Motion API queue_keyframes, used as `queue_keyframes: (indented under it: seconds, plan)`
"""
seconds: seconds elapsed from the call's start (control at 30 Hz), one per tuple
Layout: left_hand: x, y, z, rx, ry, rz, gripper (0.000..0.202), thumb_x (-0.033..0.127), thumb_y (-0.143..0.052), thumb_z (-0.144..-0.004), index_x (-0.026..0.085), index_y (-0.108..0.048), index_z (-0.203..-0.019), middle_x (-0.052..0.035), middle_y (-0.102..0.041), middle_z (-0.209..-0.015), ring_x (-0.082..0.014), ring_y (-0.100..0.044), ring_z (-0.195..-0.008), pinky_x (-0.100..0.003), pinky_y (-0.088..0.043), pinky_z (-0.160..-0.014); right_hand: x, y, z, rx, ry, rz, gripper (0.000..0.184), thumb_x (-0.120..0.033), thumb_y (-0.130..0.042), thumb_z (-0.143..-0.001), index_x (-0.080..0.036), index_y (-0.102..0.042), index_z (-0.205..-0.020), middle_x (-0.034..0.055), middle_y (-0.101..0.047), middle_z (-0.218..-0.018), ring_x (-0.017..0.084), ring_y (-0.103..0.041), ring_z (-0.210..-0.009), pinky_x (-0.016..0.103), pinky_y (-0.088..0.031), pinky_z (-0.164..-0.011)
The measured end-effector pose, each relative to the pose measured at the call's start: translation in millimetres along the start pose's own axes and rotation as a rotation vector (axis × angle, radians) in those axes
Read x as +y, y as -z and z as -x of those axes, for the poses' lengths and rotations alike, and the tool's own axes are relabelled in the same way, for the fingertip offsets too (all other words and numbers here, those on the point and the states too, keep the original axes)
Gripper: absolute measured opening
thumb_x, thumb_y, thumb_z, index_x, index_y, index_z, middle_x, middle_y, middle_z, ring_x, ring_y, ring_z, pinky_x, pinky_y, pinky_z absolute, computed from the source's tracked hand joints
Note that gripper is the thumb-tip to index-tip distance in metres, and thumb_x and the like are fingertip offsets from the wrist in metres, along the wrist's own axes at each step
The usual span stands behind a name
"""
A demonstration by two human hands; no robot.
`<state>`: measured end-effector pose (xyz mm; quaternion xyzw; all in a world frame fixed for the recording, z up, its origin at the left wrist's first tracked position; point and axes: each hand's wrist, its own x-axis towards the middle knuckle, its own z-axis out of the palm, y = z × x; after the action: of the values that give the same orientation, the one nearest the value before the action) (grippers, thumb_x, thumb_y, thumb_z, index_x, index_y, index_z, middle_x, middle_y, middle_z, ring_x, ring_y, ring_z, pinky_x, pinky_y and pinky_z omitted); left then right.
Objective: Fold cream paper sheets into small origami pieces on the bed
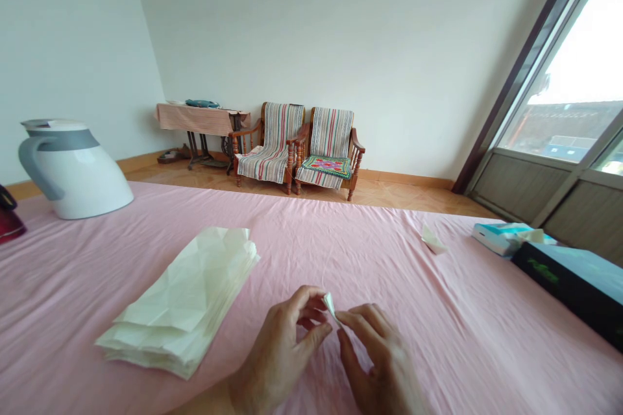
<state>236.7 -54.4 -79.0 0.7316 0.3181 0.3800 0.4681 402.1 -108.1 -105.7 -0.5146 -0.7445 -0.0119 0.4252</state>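
Observation:
A small piece of folded pale paper (329, 303) is held up just above the pink cloth, between my two hands. My left hand (282, 347) has its fingers curled, with the fingertips against the paper's left side. From the other side, my right hand (382, 353) pinches the lower end of the paper between thumb and forefinger. A thick stack of creased cream paper sheets (189, 292) lies on the cloth to the left of my hands. Farther right sits a small folded paper piece (432, 241), apart from both hands.
The pink cloth (311, 233) covers the table. A white and grey jug (90, 175) stands at left, beside a partly visible red object (8, 217). At right are a tissue pack (501, 237) and a black box (559, 279). Two wooden chairs (328, 142) stand beyond.

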Motion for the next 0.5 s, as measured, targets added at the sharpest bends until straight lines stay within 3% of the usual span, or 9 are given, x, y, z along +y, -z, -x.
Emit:
queue_keyframes:
  seconds: [0.13, 0.3, 0.5]
  plan:
    - [-0.2, 0.4, -2.4, -0.008, -0.003, 0.001, 0.027, 0.014, -0.062, -0.083, 0.018, -0.06, -0.11, -0.0055, -0.069, -0.096, -0.0165, -0.066, -0.086, -0.028, -0.054, -0.079, -2.8, -1.8, -1.8, -0.043, -0.015, -0.113, 0.032, -0.009, -0.047, -0.086, -0.024, -0.056, -0.113, 0.008, -0.061, -0.109, 0.02, -0.061, -0.099, 0.032, -0.051, -0.081]
    - [-2.4, 2.1, -1.8, -0.03, -0.039, -0.05, 0.031, 0.016, -0.066, -0.082, 0.018, -0.062, -0.113, -0.0046, -0.069, -0.098, -0.0155, -0.065, -0.083, -0.025, -0.052, -0.078, -4.2, -0.9, -2.3, -0.05, -0.06, -0.185, 0.028, -0.012, -0.05, -0.087, -0.026, -0.054, -0.111, 0.0039, -0.063, -0.106, 0.017, -0.061, -0.099, 0.029, -0.05, -0.083]
    - [-1.8, 4.6, -2.7, -0.031, -0.079, -0.147, 0.034, 0.017, -0.068, -0.081, 0.021, -0.063, -0.115, -0.0027, -0.068, -0.099, -0.0172, -0.062, -0.091, -0.026, -0.048, -0.086, 0.9, -2.2, 1.7, -0.069, -0.074, -0.119, 0.024, -0.015, -0.053, -0.086, -0.026, -0.053, -0.108, 0.0032, -0.064, -0.1, 0.019, -0.062, -0.09, 0.03, -0.05, -0.076]
